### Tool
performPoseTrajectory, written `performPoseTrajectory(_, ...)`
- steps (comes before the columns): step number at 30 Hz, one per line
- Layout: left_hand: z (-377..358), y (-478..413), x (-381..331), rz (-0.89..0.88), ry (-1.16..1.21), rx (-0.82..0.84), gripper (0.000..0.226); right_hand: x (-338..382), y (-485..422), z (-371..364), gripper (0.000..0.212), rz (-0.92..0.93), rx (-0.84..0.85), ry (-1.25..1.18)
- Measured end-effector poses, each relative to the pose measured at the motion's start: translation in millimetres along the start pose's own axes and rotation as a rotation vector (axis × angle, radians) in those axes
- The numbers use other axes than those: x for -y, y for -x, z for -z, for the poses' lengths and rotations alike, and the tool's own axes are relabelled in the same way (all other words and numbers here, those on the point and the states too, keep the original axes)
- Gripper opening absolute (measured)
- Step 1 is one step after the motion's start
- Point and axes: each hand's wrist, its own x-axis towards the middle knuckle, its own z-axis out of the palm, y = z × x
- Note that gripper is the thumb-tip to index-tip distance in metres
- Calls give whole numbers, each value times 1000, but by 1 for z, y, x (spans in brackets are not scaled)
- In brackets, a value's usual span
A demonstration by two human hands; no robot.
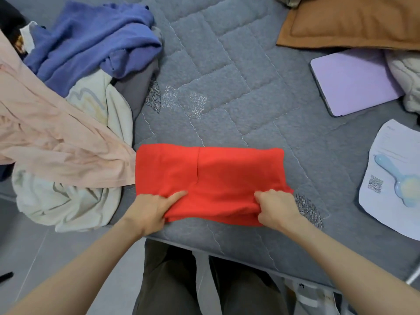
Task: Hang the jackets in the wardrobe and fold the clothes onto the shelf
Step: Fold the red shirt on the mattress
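Laundry waits in a heap at the left of the grey quilted bedspread (227, 76): a pink garment (56, 142) draped over a cream one (75, 201), with a blue knit (91, 37) bunched behind them. None of it looks folded yet, so by my reading the task is at an early stage, and neither the wardrobe nor the shelf is in view.

Just right of that heap, touching the pink hem, the red garment (209, 176) lies flat near the bed's front edge, already doubled into a wide rectangle. The left hand (150, 210) pinches its near left corner, thumb on top and fingers tucked beneath. The right hand (277, 208) is closed on the near right corner in the same way.

To fold it well, both corners should probably lift together and travel level toward the far edge, so the layers meet squarely. Keeping light tension between the hands would stop the middle sagging, and a palm smoothed across afterwards would flatten the crease that runs down the centre.

Further right, well apart from the work, lie a lilac laptop (354, 80), a brown pillow (350, 21), and a sheet of paper (386, 201) with a pale blue hairbrush (400, 183) on it.
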Motion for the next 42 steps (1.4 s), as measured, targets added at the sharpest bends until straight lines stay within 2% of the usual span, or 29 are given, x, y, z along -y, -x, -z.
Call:
performPoseTrajectory(1, -4, 0, -2, 18, 18, 59, 79, 1, 1, -4, 33, 30, 106, -12)
performPoseTrajectory(2, -4, -2, -3, 28, 19, 46, 73, 1, 0, -6, 35, 62, 212, -72)
performPoseTrajectory(3, -2, -4, -5, 41, 31, -10, 68, 1, -2, -6, 37, 75, 288, -193)
performPoseTrajectory(4, 2, -7, -7, 60, 72, -127, 65, 2, -4, -3, 38, 79, 294, -348)
performPoseTrajectory(5, 6, -10, -8, 103, 133, -262, 61, 3, -6, 0, 36, 79, 207, -494)
performPoseTrajectory(6, 12, -15, -8, 172, 209, -421, 55, 3, -10, 2, 31, 77, 27, -592)
performPoseTrajectory(8, 22, -33, -4, 404, 396, -660, 43, 5, -20, 8, 22, 38, -397, -600)
performPoseTrajectory(9, 29, -44, -1, 548, 497, -697, 43, 8, -25, 12, 23, 2, -553, -575)
performPoseTrajectory(11, 39, -65, 10, 827, 730, -638, 55, 13, -37, 22, 33, -38, -680, -552)
performPoseTrajectory(13, 44, -83, 24, 1015, 884, -454, 62, 24, -51, 32, 46, 24, -635, -529)
performPoseTrajectory(14, 43, -88, 30, 1043, 904, -365, 62, 31, -59, 36, 51, 68, -570, -502)
performPoseTrajectory(15, 41, -91, 36, 1023, 902, -305, 58, 39, -67, 39, 56, 100, -493, -457)
performPoseTrajectory(17, 37, -94, 42, 912, 864, -305, 45, 54, -81, 40, 57, 123, -373, -297)
performPoseTrajectory(19, 36, -89, 47, 848, 834, -412, 36, 60, -89, 36, 45, 139, -350, -113)
performPoseTrajectory(21, 35, -81, 59, 890, 809, -517, 33, 55, -93, 35, 36, 164, -389, -26)
performPoseTrajectory(23, 33, -72, 74, 1007, 828, -542, 34, 42, -95, 36, 33, 115, -434, -46)
performPoseTrajectory(25, 33, -70, 80, 1028, 841, -514, 31, 28, -98, 35, 31, 36, -453, -87)
performPoseTrajectory(27, 38, -75, 69, 947, 696, -522, 30, 17, -99, 34, 32, -49, -478, -211)
performPoseTrajectory(29, 46, -81, 48, 835, 463, -598, 40, 10, -95, 31, 37, -162, -547, -375)
performPoseTrajectory(31, 53, -87, 21, 559, 343, -657, 45, 3, -88, 24, 43, -353, -600, -480)
performPoseTrajectory(33, 52, -93, -11, 227, 271, -574, 48, -6, -80, 12, 51, -614, -553, -627)
performPoseTrajectory(35, 44, -101, -43, 43, 183, -411, 53, -12, -73, 3, 58, -818, -437, -888)
performPoseTrajectory(36, 38, -106, -56, 21, 143, -331, 55, -12, -70, -1, 61, -848, -372, -975)
performPoseTrajectory(38, 28, -115, -72, 62, 105, -209, 57, -8, -66, -11, 60, -752, -317, -999)
performPoseTrajectory(40, 25, -122, -75, 107, 71, -142, 59, -3, -60, -17, 50, -651, -374, -972)
performPoseTrajectory(42, 26, -124, -69, 114, -3, -130, 63, -3, -56, -16, 44, -678, -486, -932)
